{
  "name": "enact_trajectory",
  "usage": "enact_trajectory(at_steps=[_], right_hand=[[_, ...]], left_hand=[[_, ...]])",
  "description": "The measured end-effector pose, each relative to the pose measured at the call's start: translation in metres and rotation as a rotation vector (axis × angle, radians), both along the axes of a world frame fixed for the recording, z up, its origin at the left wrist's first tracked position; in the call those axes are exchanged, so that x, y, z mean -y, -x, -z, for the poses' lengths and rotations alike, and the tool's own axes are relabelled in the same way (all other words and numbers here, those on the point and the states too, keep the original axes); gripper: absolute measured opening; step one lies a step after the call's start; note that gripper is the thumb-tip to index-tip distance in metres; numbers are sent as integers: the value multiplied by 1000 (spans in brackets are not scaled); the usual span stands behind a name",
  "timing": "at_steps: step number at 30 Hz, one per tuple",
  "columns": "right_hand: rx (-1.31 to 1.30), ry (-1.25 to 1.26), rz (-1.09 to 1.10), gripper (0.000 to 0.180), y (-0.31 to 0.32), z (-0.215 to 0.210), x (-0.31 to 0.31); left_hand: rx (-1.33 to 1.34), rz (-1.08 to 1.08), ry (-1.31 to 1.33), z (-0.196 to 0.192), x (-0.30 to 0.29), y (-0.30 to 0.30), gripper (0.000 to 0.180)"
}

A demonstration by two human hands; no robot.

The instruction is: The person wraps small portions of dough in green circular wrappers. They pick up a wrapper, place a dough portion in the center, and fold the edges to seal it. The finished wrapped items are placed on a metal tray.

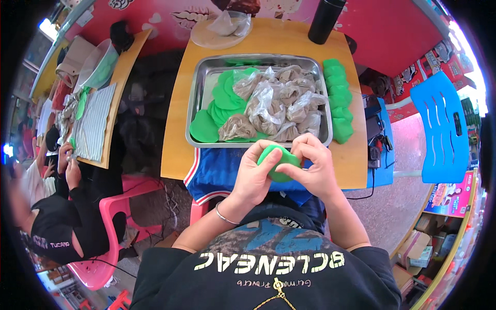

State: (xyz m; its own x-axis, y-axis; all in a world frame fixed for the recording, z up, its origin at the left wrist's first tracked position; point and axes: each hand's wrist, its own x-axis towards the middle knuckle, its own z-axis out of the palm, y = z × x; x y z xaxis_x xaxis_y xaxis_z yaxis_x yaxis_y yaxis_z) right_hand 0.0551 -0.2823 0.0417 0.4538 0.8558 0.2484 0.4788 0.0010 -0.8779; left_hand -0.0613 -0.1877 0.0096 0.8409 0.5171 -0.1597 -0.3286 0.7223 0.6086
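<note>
Between both hands, just off the tray's near edge, a green round soft piece [287,157] is bent and pinched. My left hand [253,175] grips its left side with thumb and fingers, a bracelet at the wrist. On its right side, my right hand [318,168] presses with the thumb and curled fingers. Beyond them a metal tray [192,111] holds several flat green discs [227,106] at left. Heaped beside these are clear plastic bags [271,106] with brownish contents. Along the tray's right side runs a row of green folded pieces [338,98].
A black bottle [326,21] and a round plate [204,33] with a plastic bag stand at the table's far edge. Blue fabric [219,168] hangs at the near edge. A blue chair [442,129] is at right. Another person [67,222] works at a table on the left.
</note>
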Motion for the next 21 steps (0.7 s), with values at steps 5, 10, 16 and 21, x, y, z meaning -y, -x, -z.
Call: enact_trajectory(at_steps=[5, 10, 16, 21], right_hand=[[-28, -110, 135, 22, 1, 7, -3], [-209, -43, 166, 16, 3, -3, -1], [12, -74, 104, 13, -4, -1, -1], [28, -189, 175, 11, -3, -5, -5]], left_hand=[[49, -43, -68, -5, 2, -7, 4], [105, -77, -174, -1, 0, -10, 5], [215, -112, -254, 1, -6, -13, 11], [60, 21, -184, -15, -4, -12, 19]])
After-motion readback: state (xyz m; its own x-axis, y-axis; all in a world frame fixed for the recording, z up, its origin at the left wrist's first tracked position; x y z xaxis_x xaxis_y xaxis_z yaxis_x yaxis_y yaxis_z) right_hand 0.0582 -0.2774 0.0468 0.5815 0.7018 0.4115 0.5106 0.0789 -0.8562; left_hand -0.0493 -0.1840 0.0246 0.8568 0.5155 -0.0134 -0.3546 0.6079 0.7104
